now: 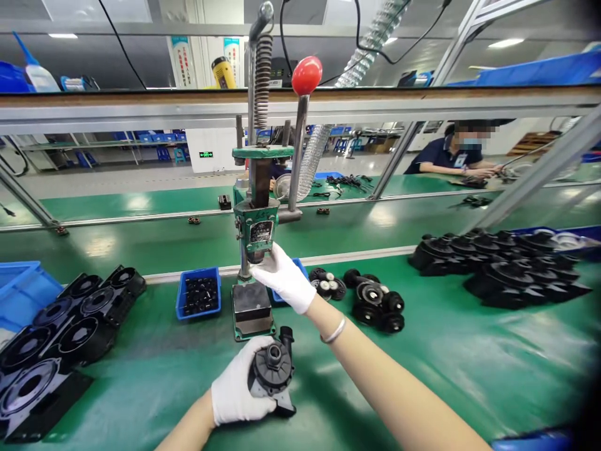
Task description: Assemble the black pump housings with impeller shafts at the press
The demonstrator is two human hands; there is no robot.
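While the left hand grips a black housing round its side, just above the tabletop or on it, near six o'clock of the green press, the right hand reaches up with bent fingers beside the lower end of the press ram, above the press block; whether it pinches a small part there or only touches the ram, I cannot tell. As I judge it, the step in hand is readying something at the ram, with the housing kept waiting; getting that housing under the press would call for clearing the right hand from between ram and block, setting the piece down squarely, and only then working the red-knobbed lever. At eight o'clock of the press sits a blue bin of small black pieces, too jumbled to make out singly, while a second blue bin is mostly hidden behind the right hand; a blue crate toward nine and a blue object toward four are cut off by the frame, and what the co-worker at two handles is unclear
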